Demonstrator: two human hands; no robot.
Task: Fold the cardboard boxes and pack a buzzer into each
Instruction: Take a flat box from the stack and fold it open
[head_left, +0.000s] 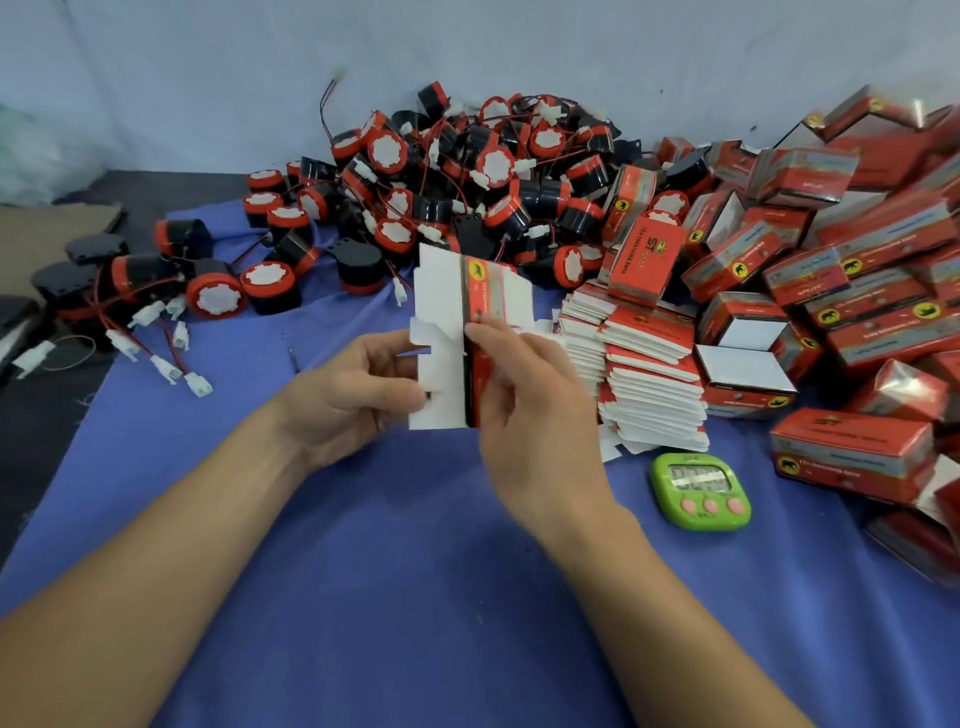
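The flat red-and-white cardboard box blank is held upright off the table at the centre of the view. Its white flaps fan toward 9 o'clock and its red printed panel sits toward 3 o'clock. The left hand grips the lower white flaps, with its fingers curled close around the card. The right hand pinches the edge of the red panel, its fingers closed on it.

The step looks like opening the blank into a sleeve. To do that well, press the two creased edges toward each other until the walls square up, then tuck the slotted end flaps before any buzzer goes in. A bend made off the crease would likely crumple the thin card.

At 12 o'clock lies a heap of round black-and-red buzzers trailing red wires and white plugs. At 3 o'clock, just beside the right hand, leans a stack of unfolded blanks. Beyond it, toward 2 o'clock, is a pile of made-up red boxes. A green digital timer with pink buttons sits at 4 o'clock.

A blue cloth covers the table, and a pale grey wall stands behind it.
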